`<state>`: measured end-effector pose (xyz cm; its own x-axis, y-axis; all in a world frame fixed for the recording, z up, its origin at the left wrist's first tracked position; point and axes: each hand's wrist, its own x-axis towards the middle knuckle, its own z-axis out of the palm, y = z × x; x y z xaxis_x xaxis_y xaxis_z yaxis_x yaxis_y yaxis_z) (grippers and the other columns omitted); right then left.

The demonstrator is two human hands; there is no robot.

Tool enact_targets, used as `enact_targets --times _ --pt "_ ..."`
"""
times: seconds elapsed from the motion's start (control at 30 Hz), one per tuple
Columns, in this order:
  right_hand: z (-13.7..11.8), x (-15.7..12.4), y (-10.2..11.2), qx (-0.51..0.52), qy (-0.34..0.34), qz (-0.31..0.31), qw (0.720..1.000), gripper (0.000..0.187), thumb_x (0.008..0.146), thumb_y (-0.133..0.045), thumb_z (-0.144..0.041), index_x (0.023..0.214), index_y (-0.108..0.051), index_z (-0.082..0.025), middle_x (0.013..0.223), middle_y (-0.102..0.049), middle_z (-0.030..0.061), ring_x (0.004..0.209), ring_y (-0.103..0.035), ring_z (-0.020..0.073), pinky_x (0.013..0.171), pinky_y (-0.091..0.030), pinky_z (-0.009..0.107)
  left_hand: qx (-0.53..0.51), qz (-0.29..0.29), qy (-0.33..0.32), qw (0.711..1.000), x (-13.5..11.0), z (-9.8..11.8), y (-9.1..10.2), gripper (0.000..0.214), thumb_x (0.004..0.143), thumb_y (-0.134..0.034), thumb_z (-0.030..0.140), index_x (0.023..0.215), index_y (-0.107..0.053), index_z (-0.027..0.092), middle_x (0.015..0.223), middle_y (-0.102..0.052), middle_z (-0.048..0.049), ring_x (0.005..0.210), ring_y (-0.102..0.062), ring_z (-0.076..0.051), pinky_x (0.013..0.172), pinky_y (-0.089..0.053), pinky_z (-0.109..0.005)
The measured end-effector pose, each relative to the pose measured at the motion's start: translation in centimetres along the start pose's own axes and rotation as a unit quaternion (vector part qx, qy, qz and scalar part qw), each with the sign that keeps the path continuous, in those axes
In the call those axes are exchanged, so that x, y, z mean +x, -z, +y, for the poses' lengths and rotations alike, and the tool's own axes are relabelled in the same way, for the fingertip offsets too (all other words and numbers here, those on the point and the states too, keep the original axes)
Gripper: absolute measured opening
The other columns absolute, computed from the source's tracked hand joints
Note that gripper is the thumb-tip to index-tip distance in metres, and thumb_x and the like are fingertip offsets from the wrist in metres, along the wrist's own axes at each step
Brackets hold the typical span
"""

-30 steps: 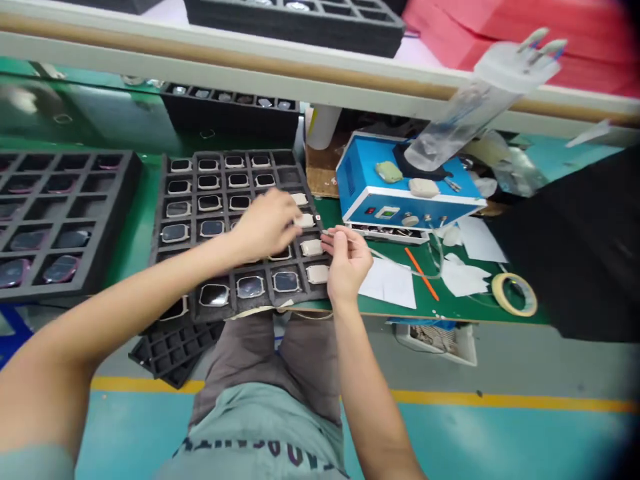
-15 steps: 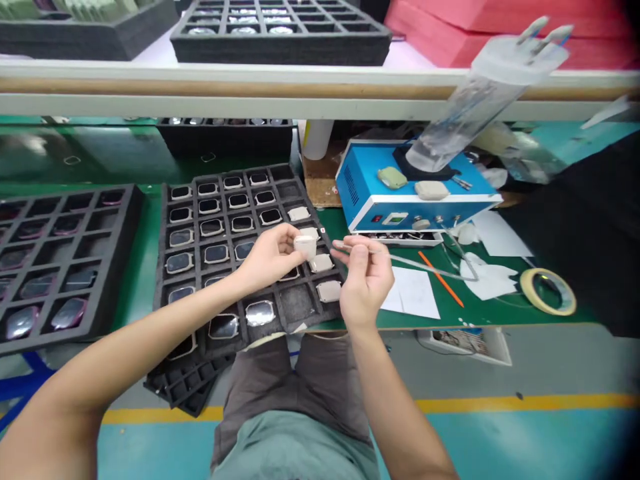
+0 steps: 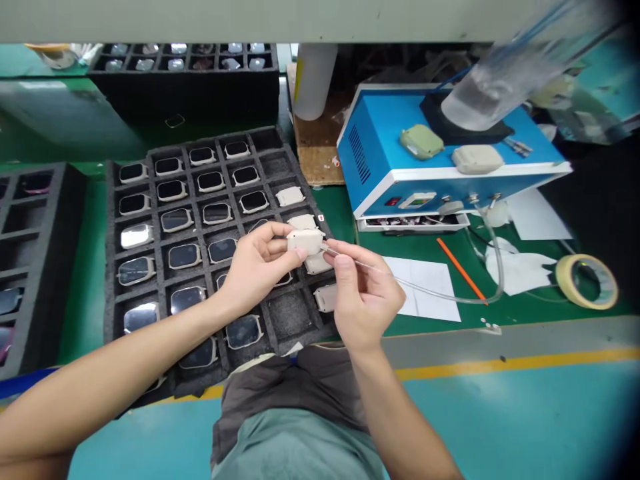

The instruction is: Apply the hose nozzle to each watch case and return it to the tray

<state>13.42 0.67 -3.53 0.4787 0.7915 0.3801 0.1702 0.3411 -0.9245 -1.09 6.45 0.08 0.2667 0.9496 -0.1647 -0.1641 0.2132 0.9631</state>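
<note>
The left hand (image 3: 257,267) curls its fingers under a cream watch case (image 3: 304,241) and pinches it against the thumb, lifted clear of the foam tray (image 3: 293,313), so the case's edge faces the right fingertips. The right hand (image 3: 363,293) pinches a thin nozzle (image 3: 330,248) between thumb and forefinger, its tip just beside that edge. A clear tube (image 3: 430,291) trails from behind those fingers to the blue box (image 3: 380,147), leaving the nozzle free to be steered by fingertip alone.
</note>
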Motion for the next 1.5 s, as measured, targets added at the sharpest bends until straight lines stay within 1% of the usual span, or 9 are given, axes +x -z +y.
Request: enact_targets --times 0.17,0.43,0.63,0.73,0.87,0.97,1.17,1.3,1.5 --pt "-0.15 -0.04 -0.11 0.007 -0.028 0.017 0.999 0.016 0.102 -0.067 -0.033 0.108 -0.078 -0.025 0.107 -0.084 0.0052 0.096 -0.082 0.0223 0.09 -0.072 0.041 0.004 0.007 0.006 1.0 -0.19 0.0 -0.1 0.046 0.072 -0.096 0.037 0.102 -0.067 0.017 0.094 -0.084 -0.0071 0.087 -0.082 -0.023 0.082 -0.064 -0.032" --pt "0.01 -0.08 -0.03 0.0 -0.027 0.017 0.999 0.014 0.102 -0.068 -0.032 0.107 -0.079 -0.025 0.106 -0.084 0.0039 0.094 -0.082 0.0207 0.088 -0.072 0.039 0.0 0.002 0.009 1.0 -0.26 0.16 -0.18 0.047 0.072 -0.097 0.038 0.101 -0.067 0.017 0.09 -0.083 -0.0064 0.082 -0.081 -0.022 0.081 -0.064 -0.031" --pt "0.12 -0.13 -0.03 0.003 -0.029 0.02 0.999 0.014 0.101 -0.069 -0.032 0.108 -0.08 -0.025 0.106 -0.084 0.0038 0.093 -0.082 0.0205 0.087 -0.072 0.039 -0.006 -0.001 0.006 1.0 -0.33 0.19 -0.3 0.046 0.072 -0.096 0.034 0.101 -0.066 0.016 0.089 -0.083 -0.0061 0.08 -0.081 -0.02 0.079 -0.063 -0.028" --pt "0.09 -0.1 -0.06 -0.004 -0.03 0.021 0.999 0.015 0.101 -0.069 -0.033 0.107 -0.079 -0.025 0.106 -0.084 0.0042 0.092 -0.082 0.0208 0.087 -0.072 0.039 -0.005 -0.002 0.005 1.0 -0.32 0.15 -0.27 0.045 0.072 -0.096 0.035 0.101 -0.066 0.016 0.09 -0.084 -0.0062 0.082 -0.081 -0.021 0.081 -0.064 -0.03" --pt "0.06 -0.07 -0.09 -0.006 -0.03 0.024 0.999 0.014 0.101 -0.069 -0.033 0.107 -0.079 -0.025 0.105 -0.084 0.0039 0.092 -0.082 0.0209 0.086 -0.072 0.039 -0.001 -0.005 0.005 1.0 -0.35 0.09 -0.19 0.044 0.073 -0.096 0.034 0.101 -0.067 0.017 0.093 -0.084 -0.0067 0.085 -0.082 -0.022 0.085 -0.065 -0.032" --pt "0.11 -0.06 -0.06 0.002 -0.027 0.024 0.999 0.012 0.101 -0.069 -0.031 0.106 -0.079 -0.026 0.107 -0.083 0.0037 0.095 -0.082 0.0208 0.086 -0.072 0.038 0.001 -0.012 0.002 1.0 -0.35 0.09 -0.15 0.043 0.072 -0.097 0.034 0.1 -0.067 0.018 0.095 -0.085 -0.0068 0.085 -0.082 -0.023 0.085 -0.065 -0.033" --pt "0.15 -0.04 0.01 -0.002 -0.024 0.014 1.0 0.013 0.101 -0.068 -0.031 0.106 -0.079 -0.026 0.109 -0.083 0.0047 0.099 -0.082 0.0226 0.089 -0.072 0.041 0.006 -0.015 0.002 1.0 -0.3 0.0 -0.1 0.045 0.072 -0.097 0.037 0.099 -0.067 0.018 0.096 -0.085 -0.0076 0.087 -0.082 -0.024 0.086 -0.066 -0.035" --pt "0.14 -0.02 -0.07 0.006 -0.026 0.017 1.0 0.013 0.101 -0.068 -0.03 0.106 -0.079 -0.026 0.109 -0.083 0.0046 0.099 -0.081 0.0221 0.088 -0.071 0.04 -0.002 -0.014 0.003 1.0 -0.3 0.01 -0.08 0.045 0.071 -0.097 0.034 0.1 -0.067 0.017 0.096 -0.085 -0.0077 0.087 -0.082 -0.023 0.087 -0.066 -0.034" --pt "0.28 0.0 -0.11 0.001 -0.03 0.015 0.999 0.014 0.1 -0.069 -0.032 0.105 -0.08 -0.025 0.109 -0.083 0.0063 0.099 -0.081 0.0231 0.089 -0.07 0.041 -0.006 -0.006 0.005 1.0 -0.36 0.21 -0.11 0.045 0.069 -0.098 0.033 0.099 -0.068 0.016 0.095 -0.085 -0.0083 0.086 -0.082 -0.022 0.084 -0.065 -0.03"
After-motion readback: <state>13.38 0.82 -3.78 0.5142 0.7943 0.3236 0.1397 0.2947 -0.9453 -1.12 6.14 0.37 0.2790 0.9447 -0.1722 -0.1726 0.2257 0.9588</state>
